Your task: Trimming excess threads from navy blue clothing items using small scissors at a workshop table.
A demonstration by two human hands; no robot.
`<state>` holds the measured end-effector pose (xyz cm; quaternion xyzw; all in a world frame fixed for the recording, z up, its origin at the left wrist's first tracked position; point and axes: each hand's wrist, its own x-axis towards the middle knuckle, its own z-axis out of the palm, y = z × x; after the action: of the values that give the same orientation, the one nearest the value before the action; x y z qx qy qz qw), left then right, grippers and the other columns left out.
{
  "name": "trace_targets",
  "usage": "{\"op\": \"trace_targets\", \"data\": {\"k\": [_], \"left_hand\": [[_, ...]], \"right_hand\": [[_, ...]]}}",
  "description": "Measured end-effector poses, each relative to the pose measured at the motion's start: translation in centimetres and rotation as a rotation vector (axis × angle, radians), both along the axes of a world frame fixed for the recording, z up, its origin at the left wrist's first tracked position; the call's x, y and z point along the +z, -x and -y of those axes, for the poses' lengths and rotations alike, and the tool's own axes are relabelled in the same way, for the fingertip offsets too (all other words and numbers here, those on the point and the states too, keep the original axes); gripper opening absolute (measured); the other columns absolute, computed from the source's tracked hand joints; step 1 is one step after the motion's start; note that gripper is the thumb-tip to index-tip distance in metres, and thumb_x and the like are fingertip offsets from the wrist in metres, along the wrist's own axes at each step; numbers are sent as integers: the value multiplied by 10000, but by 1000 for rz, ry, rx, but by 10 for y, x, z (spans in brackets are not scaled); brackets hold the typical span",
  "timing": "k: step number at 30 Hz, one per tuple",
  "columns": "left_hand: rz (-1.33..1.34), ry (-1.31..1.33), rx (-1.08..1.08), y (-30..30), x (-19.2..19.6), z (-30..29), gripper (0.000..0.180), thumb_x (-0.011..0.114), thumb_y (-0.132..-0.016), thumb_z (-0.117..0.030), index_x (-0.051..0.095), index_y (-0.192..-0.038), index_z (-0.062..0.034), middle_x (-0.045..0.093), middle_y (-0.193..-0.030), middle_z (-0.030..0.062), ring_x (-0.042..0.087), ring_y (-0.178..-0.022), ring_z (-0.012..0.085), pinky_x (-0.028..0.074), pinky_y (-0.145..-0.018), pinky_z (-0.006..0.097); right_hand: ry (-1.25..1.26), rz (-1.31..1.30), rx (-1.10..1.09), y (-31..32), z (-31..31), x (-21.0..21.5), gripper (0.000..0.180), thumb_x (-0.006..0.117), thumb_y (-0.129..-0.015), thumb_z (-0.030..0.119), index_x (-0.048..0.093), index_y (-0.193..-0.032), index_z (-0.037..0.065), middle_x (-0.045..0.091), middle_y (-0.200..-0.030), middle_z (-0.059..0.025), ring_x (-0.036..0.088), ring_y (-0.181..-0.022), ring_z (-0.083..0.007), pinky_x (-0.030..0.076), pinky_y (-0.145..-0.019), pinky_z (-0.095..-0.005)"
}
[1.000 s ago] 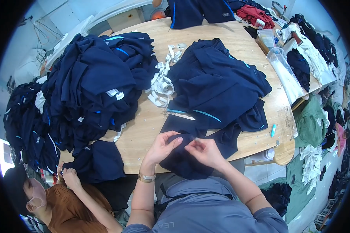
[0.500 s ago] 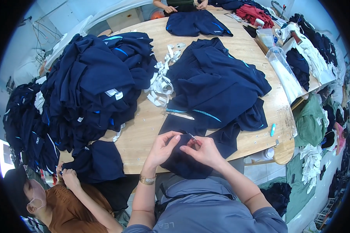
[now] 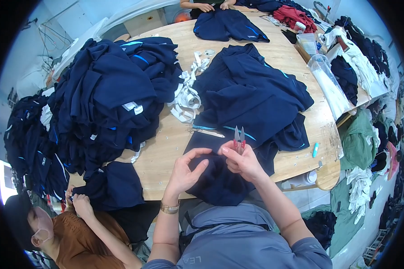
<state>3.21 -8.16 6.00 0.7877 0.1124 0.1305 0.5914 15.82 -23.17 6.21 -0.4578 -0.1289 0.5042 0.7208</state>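
A navy garment (image 3: pixel 217 186) hangs over the near table edge in front of me. My left hand (image 3: pixel 185 174) hovers at its left side, thumb and fingers apart in a loose curve, with nothing visible between them. In my right hand (image 3: pixel 243 162) is a pair of thread snips (image 3: pixel 239 140) with red handles. Their two blades point away from me and stand a little apart. My right thumb and index finger press together near the garment's upper part; I cannot tell whether they also pinch cloth or thread.
Navy garments (image 3: pixel 256 89) lie piled ahead, and a bigger heap (image 3: pixel 107 80) fills the left. White tape (image 3: pixel 184 101) runs between them. A turquoise cutter (image 3: pixel 315 150) lies at right. A co-worker in brown (image 3: pixel 83 242) handles navy cloth at left; another person's hands (image 3: pixel 215 6) work across the table.
My right hand has turned, so the snips now point away from me instead of toward my left hand. My left thumb and fingers have spread. The far person's hands moved closer together.
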Motion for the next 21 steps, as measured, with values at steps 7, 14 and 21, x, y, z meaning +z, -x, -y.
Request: {"op": "trace_targets", "data": {"k": [7, 14, 21], "left_hand": [[-24, 276, 55, 3, -5, -6, 254, 467, -880, -44, 510, -1130, -29, 492, -816, -10, 433, -742, 65, 384, -723, 209], [13, 427, 93, -2, -1, -2, 228, 435, -889, -71, 499, -1100, -18, 459, -875, -21, 392, -792, 51, 337, -749, 190], [59, 419, 7, 0, -12, -11, 217, 463, -850, -61, 509, -1058, -19, 457, -864, -28, 387, -775, 45, 332, -731, 175]], "right_hand": [[82, 875, 27, 10, -3, 3, 368, 701, -775, 115, 597, -1121, 45, 448, -583, 30, 312, -509, -51, 303, -465, -212], [-22, 1096, -263, 16, -16, -32, 164, 653, -821, 84, 640, -970, 16, 642, -654, -63, 581, -562, -94, 454, -532, -240], [58, 623, -166, 0, -20, -23, 83, 566, -875, 65, 559, -868, -18, 531, -650, 17, 470, -605, -30, 380, -535, -201]]}}
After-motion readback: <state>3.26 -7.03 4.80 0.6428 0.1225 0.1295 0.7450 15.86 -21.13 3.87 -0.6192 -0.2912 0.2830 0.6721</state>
